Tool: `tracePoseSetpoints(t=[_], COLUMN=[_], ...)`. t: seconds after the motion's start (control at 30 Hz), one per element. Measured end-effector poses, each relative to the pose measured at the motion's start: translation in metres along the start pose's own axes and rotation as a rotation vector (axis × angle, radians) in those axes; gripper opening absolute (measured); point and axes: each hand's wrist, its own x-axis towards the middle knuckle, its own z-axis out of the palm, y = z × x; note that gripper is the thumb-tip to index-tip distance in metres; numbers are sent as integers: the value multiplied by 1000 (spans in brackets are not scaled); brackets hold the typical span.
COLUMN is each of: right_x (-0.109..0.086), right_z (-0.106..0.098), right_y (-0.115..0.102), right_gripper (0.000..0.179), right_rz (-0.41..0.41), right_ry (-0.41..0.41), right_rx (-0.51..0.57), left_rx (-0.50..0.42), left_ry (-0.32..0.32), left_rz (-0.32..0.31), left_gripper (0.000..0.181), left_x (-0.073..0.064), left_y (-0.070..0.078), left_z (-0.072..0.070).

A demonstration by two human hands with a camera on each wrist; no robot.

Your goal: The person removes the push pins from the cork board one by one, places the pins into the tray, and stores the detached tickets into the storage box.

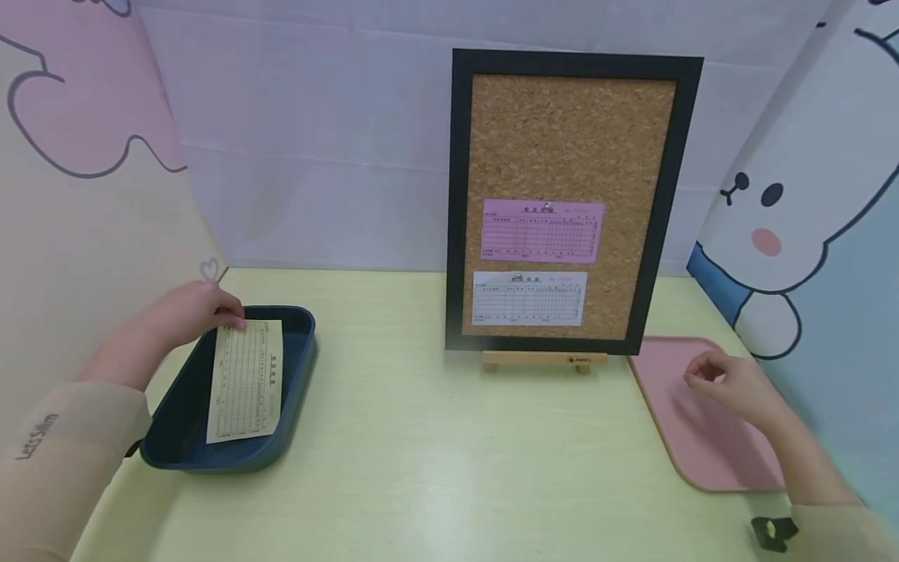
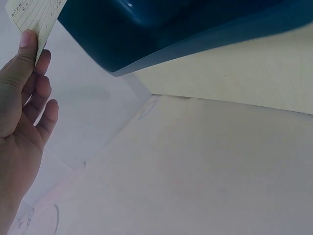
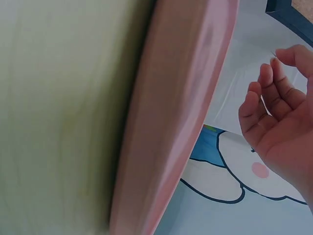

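In the head view my left hand (image 1: 200, 311) pinches a pale yellow receipt slip (image 1: 246, 382) by its upper edge, over the dark blue bin (image 1: 298, 421). The left wrist view shows thumb and index finger on the slip (image 2: 36, 17). Above the pink tray (image 1: 730, 453), my right hand (image 1: 733, 388) has thumb and fingertip together. A thin needle of a pushpin (image 3: 273, 53) pokes out there in the right wrist view; its head is hidden by the fingers. A pink slip (image 1: 539, 232) and a white slip (image 1: 528, 300) are pinned to the framed cork board (image 1: 569, 140).
The cork board stands on a small wooden easel (image 1: 544, 358) at the back of the pale table (image 1: 449, 468). A white cloth (image 1: 316, 140) hangs behind. Walls with cartoon drawings rise on the left and right (image 1: 829, 234).
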Motion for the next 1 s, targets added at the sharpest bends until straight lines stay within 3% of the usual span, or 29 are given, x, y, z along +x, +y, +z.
tracePoseSetpoints(t=[0.3,0.63,1.0], right_x=[7,11,11], right_z=[6,11,14], right_y=[11,24,36], right_gripper=[16,15,11], right_rz=[-32,-36,-55], right_ry=[-134,-170,-210], right_rx=[-53,-25,3], left_rx=[-24,-20,-50], left_ry=[-52,-81,-152], left_rz=[8,40,-15], left_gripper=[8,10,3], left_x=[1,7,12], left_y=[-6,-5,-7], left_z=[13,21,27])
